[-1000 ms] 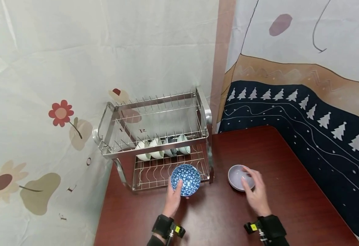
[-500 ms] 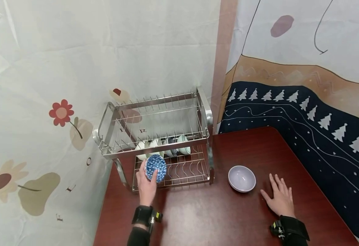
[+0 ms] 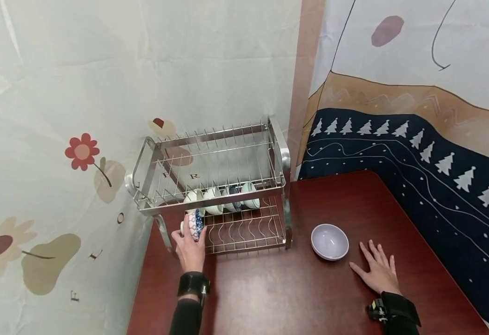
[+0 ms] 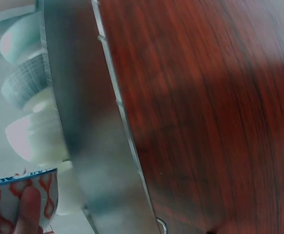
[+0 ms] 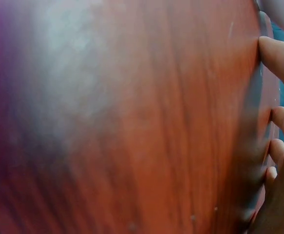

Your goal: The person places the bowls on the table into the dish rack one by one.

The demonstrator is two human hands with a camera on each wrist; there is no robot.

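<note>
My left hand (image 3: 190, 251) grips a small bowl (image 3: 195, 224) at the front left of the dish rack's lower tier. The bowl is tipped on its side, blue-patterned within and white with red markings outside, as the left wrist view also shows in the bowl (image 4: 39, 200). Behind it, a row of bowls (image 3: 213, 204) leans in the lower tier. On the table to the right, my right hand (image 3: 380, 274) lies flat with fingers spread. A pale lilac bowl (image 3: 330, 242) stands upright just left of that hand, apart from it.
The metal dish rack (image 3: 223, 201) has two tiers, with wire slots on its lower level. It stands on a dark red wooden table (image 3: 269, 288). A printed cloth (image 3: 81, 83) hangs behind, and a dark one with trees (image 3: 395, 149) borders the right side.
My left hand has carried the blue-patterned bowl leftward to the rack and turned it on its side. The right hand has left the lilac bowl and come to lie on the table.
</note>
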